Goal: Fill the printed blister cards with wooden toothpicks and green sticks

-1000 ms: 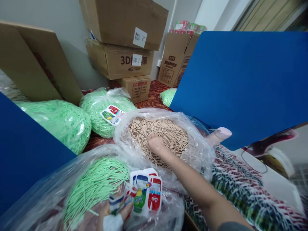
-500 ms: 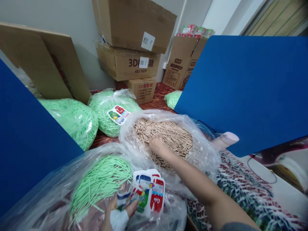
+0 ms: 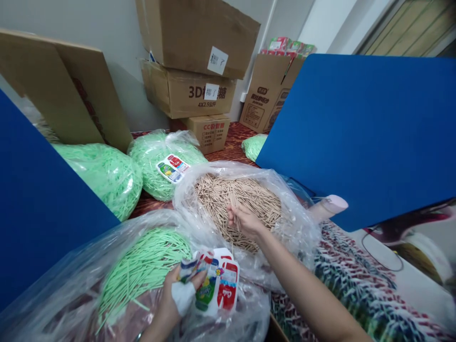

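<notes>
My right hand (image 3: 244,221) is closed on a few thin brown sticks, over the open clear bag (image 3: 302,228) full of brown sticks (image 3: 256,194). At the lower middle, my left hand (image 3: 178,289), with a white wrap near the thumb, grips a small printed packet (image 3: 194,266). Flat bottle-shaped packets (image 3: 217,285) in red, green and blue lie just right of it on clear plastic. Left of that hand, green sticks (image 3: 146,266) fill another open bag.
Tied bags of green sticks (image 3: 103,175) stand behind, one with a printed packet (image 3: 173,168) on top. Cardboard boxes (image 3: 192,92) are stacked at the wall. Blue panels (image 3: 370,137) flank both sides. A pink-white cylinder (image 3: 331,206) is at the right.
My right hand has lifted from the brown sticks and turned, now with a few between its fingers. My left hand has risen slightly with its packet.
</notes>
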Tool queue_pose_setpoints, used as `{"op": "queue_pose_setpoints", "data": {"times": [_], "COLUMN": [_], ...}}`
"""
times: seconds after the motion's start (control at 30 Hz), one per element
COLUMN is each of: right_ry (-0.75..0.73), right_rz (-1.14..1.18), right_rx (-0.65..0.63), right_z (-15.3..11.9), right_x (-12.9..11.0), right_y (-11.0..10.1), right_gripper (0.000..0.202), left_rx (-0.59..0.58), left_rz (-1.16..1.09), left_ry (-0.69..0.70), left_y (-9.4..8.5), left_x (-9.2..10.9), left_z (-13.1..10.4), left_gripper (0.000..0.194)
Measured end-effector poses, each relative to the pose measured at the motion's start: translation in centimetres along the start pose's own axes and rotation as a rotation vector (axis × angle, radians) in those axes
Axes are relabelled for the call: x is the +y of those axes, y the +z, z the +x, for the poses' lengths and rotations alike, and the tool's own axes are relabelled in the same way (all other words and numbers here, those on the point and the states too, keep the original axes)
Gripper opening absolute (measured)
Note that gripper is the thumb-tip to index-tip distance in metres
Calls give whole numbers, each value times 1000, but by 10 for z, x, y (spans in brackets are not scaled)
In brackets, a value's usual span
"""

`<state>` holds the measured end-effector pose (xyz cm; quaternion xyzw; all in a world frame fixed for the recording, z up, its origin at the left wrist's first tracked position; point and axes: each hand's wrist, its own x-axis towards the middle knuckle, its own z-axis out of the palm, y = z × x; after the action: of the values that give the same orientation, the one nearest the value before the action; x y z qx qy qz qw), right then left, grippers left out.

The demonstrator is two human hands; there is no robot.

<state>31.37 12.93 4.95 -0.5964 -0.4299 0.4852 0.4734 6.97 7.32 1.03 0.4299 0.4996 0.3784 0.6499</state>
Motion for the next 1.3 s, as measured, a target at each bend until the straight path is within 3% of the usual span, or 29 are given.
{"op": "queue_pose_setpoints", "data": {"times": [0.1, 0.17, 0.33, 0.53, 0.77, 0.9, 1.0, 1.07, 1.2, 1.3], "right_ry": [-57, -181, -452, -539, -532, -520, -580, -631, -708, -745], "right_rz": [287, 339, 294, 181, -39, -130, -149, -292, -656, -779], "right_rx": [85, 146, 225, 239, 208, 140, 172, 161, 39, -87], "right_z": [-15, -25, -43, -51, -60, -53, -45, -41, -39, -39], "right_x": [-16, -29, -41, -38, -26, -22, -28, -35, -44, -41], "right_y": [24, 41, 69, 80, 79, 61, 46, 39, 35, 42], "right_gripper": [28, 26, 23, 22, 26, 37, 50, 49, 42, 34], "left_rx": [-79, -115, -97, -83, -52, -102, -170, -213, -275, -266], "left_rz": [-5, 23, 140, 200, 209, 231, 152, 84, 68, 121], "left_ry": [48, 115, 295, 404, 508, 533, 523, 497, 415, 399], "left_y": [9, 15, 22, 26, 31, 36, 44, 50, 51, 37], "left_x": [7, 11, 12, 8, 13, 25, 34, 40, 43, 33], "left_z": [7, 10, 17, 22, 33, 44, 51, 54, 49, 37], "left_gripper": [31, 27, 19, 16, 15, 14, 17, 21, 22, 22]}}
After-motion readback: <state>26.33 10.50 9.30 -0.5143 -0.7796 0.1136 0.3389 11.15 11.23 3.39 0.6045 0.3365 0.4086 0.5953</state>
